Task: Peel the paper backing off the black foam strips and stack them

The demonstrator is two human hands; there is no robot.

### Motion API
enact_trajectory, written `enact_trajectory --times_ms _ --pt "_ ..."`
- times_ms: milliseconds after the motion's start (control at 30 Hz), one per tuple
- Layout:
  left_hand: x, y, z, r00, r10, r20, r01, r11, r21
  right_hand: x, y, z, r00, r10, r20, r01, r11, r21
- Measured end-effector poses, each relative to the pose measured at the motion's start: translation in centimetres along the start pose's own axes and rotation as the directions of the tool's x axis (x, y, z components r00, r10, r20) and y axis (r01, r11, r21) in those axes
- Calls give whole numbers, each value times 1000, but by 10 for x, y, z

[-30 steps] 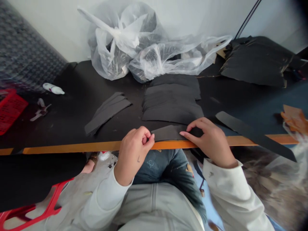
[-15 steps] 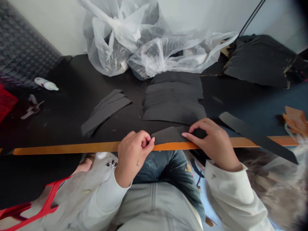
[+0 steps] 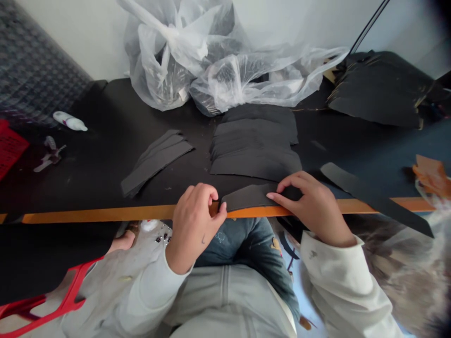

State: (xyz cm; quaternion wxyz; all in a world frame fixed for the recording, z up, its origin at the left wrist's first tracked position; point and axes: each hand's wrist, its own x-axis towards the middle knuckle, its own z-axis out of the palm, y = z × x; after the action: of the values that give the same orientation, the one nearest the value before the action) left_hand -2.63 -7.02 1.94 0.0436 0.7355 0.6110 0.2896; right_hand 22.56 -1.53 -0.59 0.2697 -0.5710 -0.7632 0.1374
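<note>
A short black strip (image 3: 246, 197), flat with a slanted upper edge, lies along the orange front edge of the table. At its right end my right hand (image 3: 310, 204) has thumb and forefinger closed on it. The thumb of my left hand (image 3: 197, 218) touches or nearly touches the strip's left end, while the curled forefinger stands apart from the thumb. Just behind the strip, several larger black pieces (image 3: 255, 141) overlap in a stack. To the left lies a fanned bundle of narrow black strips (image 3: 157, 162).
Clear plastic bags (image 3: 225, 70) stand against the wall. A long black strip (image 3: 377, 199) overhangs the table's right front edge. Further back is a black pile (image 3: 380, 89). A white bottle (image 3: 70, 121) lies at left; a person's hand (image 3: 123, 240) shows below the edge.
My left forefinger has lifted away from the thumb, opening a gap between them. The right hand stays at the strip's right end.
</note>
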Motion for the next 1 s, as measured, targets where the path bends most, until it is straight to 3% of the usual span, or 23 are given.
enact_trajectory --times_ms 67,100,167,233,333,400,500,600,667,833,1000 --pt "15 2 -14 981 187 49 -179 975 -132 2 1 -1 1000 -15 15 15 1000 15" --pt "24 3 -20 948 301 101 -273 935 -224 3 2 -1 999 -22 23 22 999 26" --pt "43 4 -22 830 502 242 -393 835 -385 4 2 -2 999 -36 34 34 998 51" --pt "58 3 -13 715 609 343 -447 776 -446 5 3 -2 998 -47 37 44 997 69" --pt "62 1 15 638 661 394 -518 748 -414 5 2 -1 998 -48 39 45 996 78" --pt "55 -1 29 610 681 405 -591 732 -341 2 0 -3 1000 -23 18 22 996 86" --pt "43 -1 36 575 704 417 -689 691 -216 -5 -4 -13 986 133 -104 -127 990 57" --pt "40 -1 34 541 714 446 -736 658 -160 -12 -7 -26 902 277 -332 -315 946 -68" --pt "42 -1 32 526 715 461 -747 647 -152 -15 -8 -33 866 312 -391 -371 925 -83" --pt "45 -2 35 515 716 471 -736 651 -186 -19 -3 -33 910 385 -153 -381 923 56" --pt "45 -4 37 508 710 487 -723 659 -207 -19 2 -27 909 409 -81 -404 912 65"
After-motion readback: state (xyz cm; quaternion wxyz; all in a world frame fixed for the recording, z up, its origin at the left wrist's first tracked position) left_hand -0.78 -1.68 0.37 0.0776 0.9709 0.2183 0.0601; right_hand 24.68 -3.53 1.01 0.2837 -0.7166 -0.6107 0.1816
